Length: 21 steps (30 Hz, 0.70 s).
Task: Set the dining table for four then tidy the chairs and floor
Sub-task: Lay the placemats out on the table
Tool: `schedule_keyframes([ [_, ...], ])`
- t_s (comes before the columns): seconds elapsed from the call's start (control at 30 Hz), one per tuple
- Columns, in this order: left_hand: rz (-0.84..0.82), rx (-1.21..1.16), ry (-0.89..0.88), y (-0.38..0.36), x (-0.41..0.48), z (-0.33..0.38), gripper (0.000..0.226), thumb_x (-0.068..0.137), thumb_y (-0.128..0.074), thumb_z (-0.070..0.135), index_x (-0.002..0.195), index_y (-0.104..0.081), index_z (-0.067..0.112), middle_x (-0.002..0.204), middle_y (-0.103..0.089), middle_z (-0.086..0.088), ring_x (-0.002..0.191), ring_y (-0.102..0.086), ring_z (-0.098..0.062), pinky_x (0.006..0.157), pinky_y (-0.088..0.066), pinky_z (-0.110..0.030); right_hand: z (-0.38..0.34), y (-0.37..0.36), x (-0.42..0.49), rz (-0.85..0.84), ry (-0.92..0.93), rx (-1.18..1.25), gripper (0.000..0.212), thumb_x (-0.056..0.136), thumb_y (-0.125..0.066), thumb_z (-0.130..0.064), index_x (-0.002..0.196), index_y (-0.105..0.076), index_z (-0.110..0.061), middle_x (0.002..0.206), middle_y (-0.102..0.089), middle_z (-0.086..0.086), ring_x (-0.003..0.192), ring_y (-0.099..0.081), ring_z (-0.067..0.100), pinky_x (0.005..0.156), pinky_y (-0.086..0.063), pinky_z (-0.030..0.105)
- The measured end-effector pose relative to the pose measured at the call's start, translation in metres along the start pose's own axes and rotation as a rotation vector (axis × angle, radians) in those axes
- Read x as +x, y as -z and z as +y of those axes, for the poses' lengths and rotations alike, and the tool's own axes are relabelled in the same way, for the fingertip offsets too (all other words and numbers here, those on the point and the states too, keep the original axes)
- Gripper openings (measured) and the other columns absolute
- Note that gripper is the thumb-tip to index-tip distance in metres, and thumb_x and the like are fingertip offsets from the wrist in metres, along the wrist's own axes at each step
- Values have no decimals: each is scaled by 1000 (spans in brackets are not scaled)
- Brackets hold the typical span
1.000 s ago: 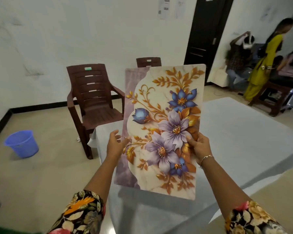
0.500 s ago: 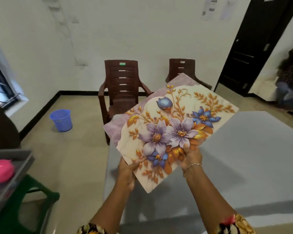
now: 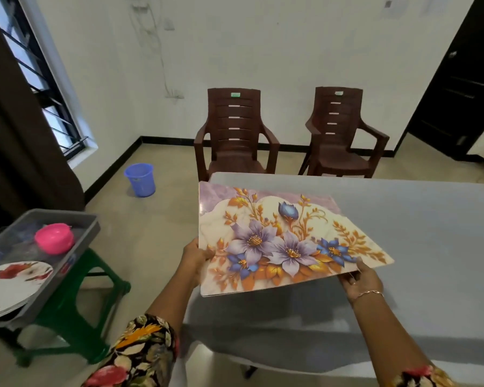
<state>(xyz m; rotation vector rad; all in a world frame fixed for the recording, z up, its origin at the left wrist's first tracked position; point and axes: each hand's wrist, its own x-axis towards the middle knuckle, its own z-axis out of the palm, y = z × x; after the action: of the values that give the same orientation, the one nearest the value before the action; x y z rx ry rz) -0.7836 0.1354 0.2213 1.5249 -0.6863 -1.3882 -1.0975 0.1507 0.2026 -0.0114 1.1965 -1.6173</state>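
Rectangular glossy placemat (image 3: 285,238), rounded corners, purple-blue flowers and orange leaves on cream, held flat-ish, slightly tilted, over smooth grey bench (image 3: 419,230) at its 9 o'clock corner, shadow beneath. Left hand (image 3: 194,256) grips 9 o'clock short edge, thumb on top. Right hand (image 3: 361,282) holds 4 o'clock corner, fingers curled under. Two brown slatted plastic armchairs (image 3: 235,129) at 12 and 1 o'clock. Blue ribbed plastic bucket (image 3: 140,178) on floor, 10 o'clock. Grey tray (image 3: 92,227) on green plastic stool (image 3: 95,277), 8 o'clock, carrying round pink container (image 3: 55,237) and white flower-print plates (image 3: 14,277).
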Motion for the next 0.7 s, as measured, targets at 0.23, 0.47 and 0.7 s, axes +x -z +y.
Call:
schedule_keyframes([
  [0.23,72,201,25,10,17,-25,35,85,-54,-13,119,-56,-5,110,-62,-21,89,-56,-27,73,-48,-33,4,36,2,168,-72,-289,41,92,-41,6,133,-42,2,99,-58,16,73,-53,24,40,-52,26],
  [0.47,191,370,-7,18,52,-42,29,76,-61,-13,105,-63,-8,106,-65,-26,95,-62,-38,76,-48,-35,10,44,1,205,-147,-481,37,88,-47,13,124,-44,8,96,-55,21,79,-55,31,66,-56,38],
  [0.7,284,645,26,24,69,-60,26,79,-58,-4,104,-65,-6,105,-64,-26,99,-60,-42,81,-49,-40,20,59,10,229,-64,-526,22,85,-53,12,106,-51,3,103,-52,19,69,-54,27,34,-48,25],
])
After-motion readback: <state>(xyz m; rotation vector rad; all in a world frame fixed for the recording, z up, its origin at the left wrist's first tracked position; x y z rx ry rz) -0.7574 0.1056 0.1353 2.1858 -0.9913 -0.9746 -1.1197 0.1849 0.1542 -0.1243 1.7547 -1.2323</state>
